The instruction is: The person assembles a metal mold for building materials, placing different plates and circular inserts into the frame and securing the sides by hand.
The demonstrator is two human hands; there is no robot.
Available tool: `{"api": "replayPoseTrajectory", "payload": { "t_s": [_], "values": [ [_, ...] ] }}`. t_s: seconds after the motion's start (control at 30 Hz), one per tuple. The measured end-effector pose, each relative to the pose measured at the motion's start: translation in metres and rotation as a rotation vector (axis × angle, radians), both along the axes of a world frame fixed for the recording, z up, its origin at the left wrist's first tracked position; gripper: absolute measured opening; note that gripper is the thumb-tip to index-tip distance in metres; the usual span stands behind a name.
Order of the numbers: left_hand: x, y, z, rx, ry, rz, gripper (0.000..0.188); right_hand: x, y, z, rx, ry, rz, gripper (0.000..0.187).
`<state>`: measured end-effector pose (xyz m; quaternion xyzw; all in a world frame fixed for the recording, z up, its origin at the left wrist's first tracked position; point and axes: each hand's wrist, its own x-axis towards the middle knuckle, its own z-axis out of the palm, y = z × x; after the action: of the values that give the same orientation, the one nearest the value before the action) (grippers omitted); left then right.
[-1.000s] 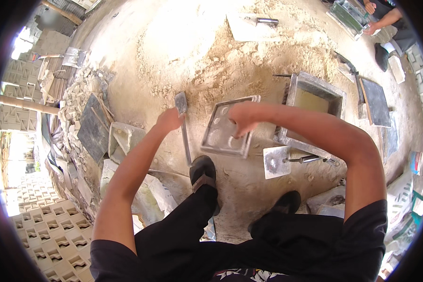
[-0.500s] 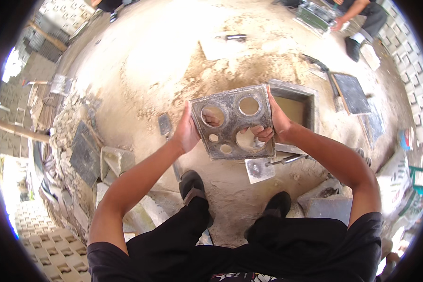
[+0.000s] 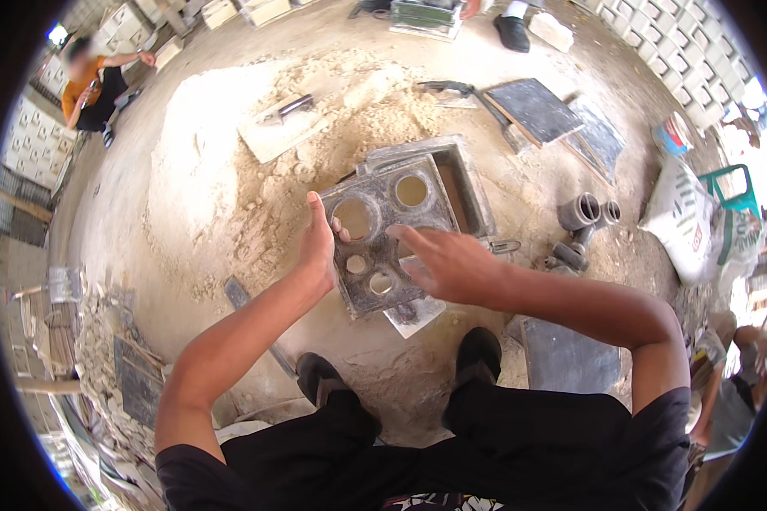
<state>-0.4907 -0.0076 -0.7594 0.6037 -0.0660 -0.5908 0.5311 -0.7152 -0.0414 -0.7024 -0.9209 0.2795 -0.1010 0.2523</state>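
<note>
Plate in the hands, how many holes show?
4 clearly visible: upper-left hole, upper-right hole, small left hole, small bottom hole. The right hand may hide another.

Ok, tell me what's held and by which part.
A grey plate with round holes: the left hand holds its left edge, fingers showing through one hole. The right hand is over its right side; whether it grips cannot be told.

Single view: head-worn fisheye, left one of a side-by-side pair. Sits at head height, faces steeply down and forward, upright, unmirrored. Left hand (image 3: 319, 247) and right hand (image 3: 452, 267) close, near mid-frame; shoes (image 3: 478, 353) farther below. Very wide: takes in block wall (image 3: 656, 51) upper right; edges bow.
</note>
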Motion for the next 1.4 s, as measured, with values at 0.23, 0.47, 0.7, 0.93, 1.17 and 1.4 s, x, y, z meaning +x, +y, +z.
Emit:
{"api": "replayPoseTrajectory", "payload": {
  "t_s": [0.23,0.47,0.7,0.93,1.17,1.4],
  "values": [
    [-0.023,-0.032,-0.012,0.045,-0.061,0.077,0.063,0.005,-0.001,-0.048,0.176,0.072,-0.375,0.061],
    [-0.034,-0.061,-0.017,-0.051,-0.062,0.072,0.066,0.035,-0.041,-0.065,0.633,-0.089,-0.622,0.072],
    [0.015,-0.093,-0.060,-0.019,-0.603,-0.173,0.059,0.046,-0.066,-0.075,0.571,0.017,-0.643,0.072],
    [0.034,-0.082,-0.091,-0.230,-0.873,-0.210,0.035,0.038,-0.077,-0.107,0.476,0.056,-0.759,0.075],
    [0.018,-0.072,-0.083,-0.376,-1.058,-0.312,0.029,0.038,-0.082,-0.113,0.581,0.096,-0.844,0.072],
    [0.005,-0.064,-0.087,-0.568,-1.519,-0.740,0.055,0.041,-0.086,-0.123,0.570,0.121,-0.831,0.067]
  ]
}}
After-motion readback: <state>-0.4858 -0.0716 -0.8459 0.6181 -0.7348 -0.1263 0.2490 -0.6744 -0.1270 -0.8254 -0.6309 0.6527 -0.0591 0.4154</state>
